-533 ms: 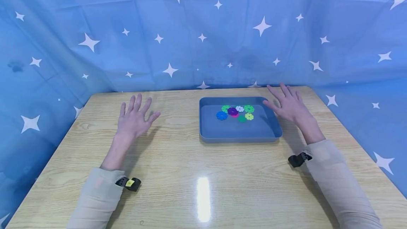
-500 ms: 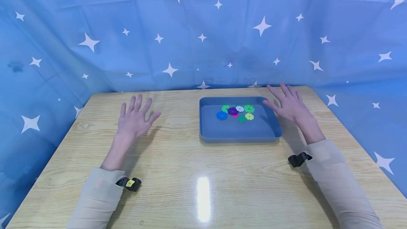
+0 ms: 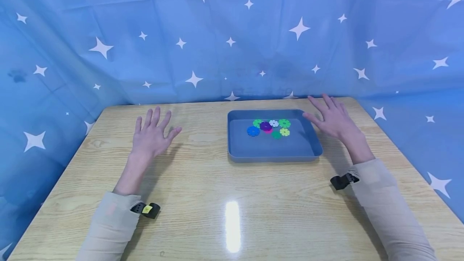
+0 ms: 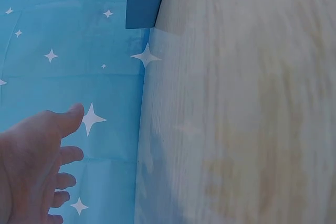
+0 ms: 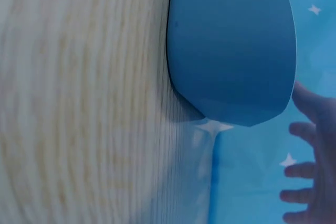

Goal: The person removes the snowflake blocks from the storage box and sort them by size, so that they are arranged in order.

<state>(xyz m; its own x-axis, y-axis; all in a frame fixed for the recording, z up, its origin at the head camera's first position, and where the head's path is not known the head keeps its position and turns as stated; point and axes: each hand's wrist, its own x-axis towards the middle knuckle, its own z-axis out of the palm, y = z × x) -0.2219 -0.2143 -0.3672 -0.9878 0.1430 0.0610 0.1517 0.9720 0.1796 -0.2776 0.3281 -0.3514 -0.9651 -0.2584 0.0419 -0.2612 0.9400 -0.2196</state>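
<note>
A shallow blue-grey tray [image 3: 250, 148] stands on the table towards the back, right of the middle. Inside it lie several flower-shaped plastic discs: a blue disc [image 3: 253, 131], a purple disc [image 3: 266, 126] overlapping a pink one, a white disc [image 3: 273, 123], a yellow-green disc [image 3: 284, 132] and several green ones. My left hand [image 3: 150, 136] hovers over the table left of the tray, fingers spread, holding nothing. My right hand [image 3: 335, 120] is raised at the tray's right end, fingers spread and holding nothing; its thumb overlaps the tray's right rim in the head view.
The wooden table [image 3: 188, 196] carries a bright light reflection near its front. A blue curtain [image 3: 163, 19] with white stars hangs behind and at both sides. A small black camera [image 3: 152, 210] sits on the left wrist and another black camera [image 3: 342, 181] on the right.
My right hand has shifted slightly to the right, away from the tray. The left hand has moved very slightly left. The tray and discs stay in place.
</note>
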